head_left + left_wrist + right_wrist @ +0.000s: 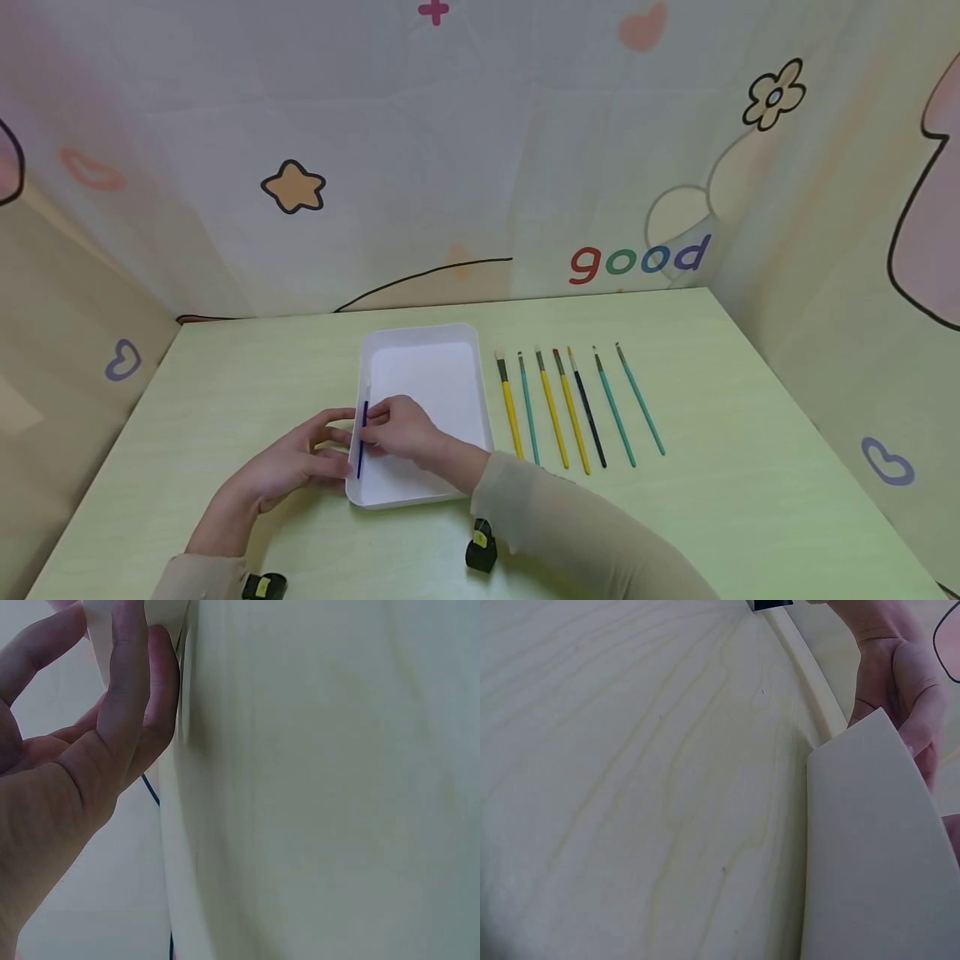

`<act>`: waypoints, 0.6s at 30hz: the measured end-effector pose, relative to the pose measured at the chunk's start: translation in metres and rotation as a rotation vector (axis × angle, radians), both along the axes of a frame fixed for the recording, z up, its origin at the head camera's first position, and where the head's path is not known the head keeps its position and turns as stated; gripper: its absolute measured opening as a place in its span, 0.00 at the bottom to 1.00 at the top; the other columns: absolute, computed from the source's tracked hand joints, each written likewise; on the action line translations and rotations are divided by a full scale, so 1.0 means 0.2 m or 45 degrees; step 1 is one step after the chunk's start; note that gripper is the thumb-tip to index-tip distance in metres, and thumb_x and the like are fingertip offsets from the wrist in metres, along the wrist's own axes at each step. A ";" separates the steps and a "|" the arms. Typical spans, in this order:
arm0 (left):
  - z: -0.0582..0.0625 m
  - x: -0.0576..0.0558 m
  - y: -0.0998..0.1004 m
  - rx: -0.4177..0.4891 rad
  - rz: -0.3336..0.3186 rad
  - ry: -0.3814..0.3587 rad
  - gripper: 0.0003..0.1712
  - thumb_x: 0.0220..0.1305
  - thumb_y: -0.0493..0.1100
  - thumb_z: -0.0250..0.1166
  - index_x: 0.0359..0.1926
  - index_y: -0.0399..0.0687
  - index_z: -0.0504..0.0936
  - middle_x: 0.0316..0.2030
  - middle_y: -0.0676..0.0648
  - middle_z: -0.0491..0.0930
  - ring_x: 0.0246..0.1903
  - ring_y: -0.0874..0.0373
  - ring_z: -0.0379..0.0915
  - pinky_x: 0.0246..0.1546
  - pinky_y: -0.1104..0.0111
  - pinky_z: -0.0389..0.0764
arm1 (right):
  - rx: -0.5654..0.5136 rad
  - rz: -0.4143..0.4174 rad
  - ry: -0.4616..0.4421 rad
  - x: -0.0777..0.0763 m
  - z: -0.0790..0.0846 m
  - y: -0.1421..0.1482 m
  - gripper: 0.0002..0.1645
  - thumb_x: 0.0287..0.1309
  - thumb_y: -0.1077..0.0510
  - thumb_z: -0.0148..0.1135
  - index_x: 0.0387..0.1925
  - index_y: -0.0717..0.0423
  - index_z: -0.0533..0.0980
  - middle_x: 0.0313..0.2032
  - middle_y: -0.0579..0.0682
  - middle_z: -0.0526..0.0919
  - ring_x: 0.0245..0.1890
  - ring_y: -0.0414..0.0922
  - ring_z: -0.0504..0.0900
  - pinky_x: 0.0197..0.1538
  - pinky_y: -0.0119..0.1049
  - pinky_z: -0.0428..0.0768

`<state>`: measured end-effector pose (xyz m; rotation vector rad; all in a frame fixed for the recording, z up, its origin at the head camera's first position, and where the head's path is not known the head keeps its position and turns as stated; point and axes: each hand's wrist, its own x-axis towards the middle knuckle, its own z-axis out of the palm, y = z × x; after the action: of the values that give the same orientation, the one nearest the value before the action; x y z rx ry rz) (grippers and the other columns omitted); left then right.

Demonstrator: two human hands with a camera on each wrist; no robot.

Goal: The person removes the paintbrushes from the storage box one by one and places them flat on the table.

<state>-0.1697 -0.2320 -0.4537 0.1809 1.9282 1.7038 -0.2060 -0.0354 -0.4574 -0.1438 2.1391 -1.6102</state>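
Observation:
A white rectangular tray [431, 375] rests on the table. Along its left inner side lies a paintbrush [360, 462] with a dark blue handle and pale tip. My right hand [408, 429] reaches into the tray from the right and pinches that handle between thumb and fingertips; the fingertips are partly hidden. With loosely bent fingers, my left hand [300, 458] touches the tray's outer left wall. In the left wrist view the left hand [97, 742] is close to a tray corner. The right wrist view shows the tray's outer wall [870, 847], but the right hand's grip is out of sight.
Right of the tray, several paintbrushes lie in a row, including a yellow-handled one [510, 408], a black-handled one [588, 417] and a teal-handled one [641, 400]. A printed cloth backdrop [450, 167] stands behind the pale wood-grain table [750, 467].

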 end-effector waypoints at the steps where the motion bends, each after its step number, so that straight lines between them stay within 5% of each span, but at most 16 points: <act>1: 0.00 0.00 0.00 -0.006 0.002 -0.001 0.49 0.63 0.33 0.69 0.78 0.41 0.51 0.62 0.29 0.64 0.52 0.42 0.77 0.49 0.53 0.84 | 0.004 -0.005 0.007 0.00 0.00 0.00 0.18 0.62 0.65 0.70 0.51 0.69 0.78 0.34 0.50 0.85 0.33 0.42 0.86 0.38 0.34 0.86; 18: 0.00 0.00 0.00 0.028 -0.006 0.002 0.49 0.63 0.32 0.69 0.78 0.39 0.51 0.63 0.29 0.63 0.53 0.43 0.78 0.49 0.52 0.85 | -0.048 -0.024 0.082 0.03 -0.03 -0.03 0.22 0.57 0.72 0.69 0.53 0.65 0.74 0.30 0.47 0.83 0.26 0.43 0.85 0.33 0.33 0.86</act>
<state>-0.1697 -0.2316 -0.4536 0.1951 1.9096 1.7227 -0.2004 -0.0411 -0.4643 -0.1910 2.1645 -1.6788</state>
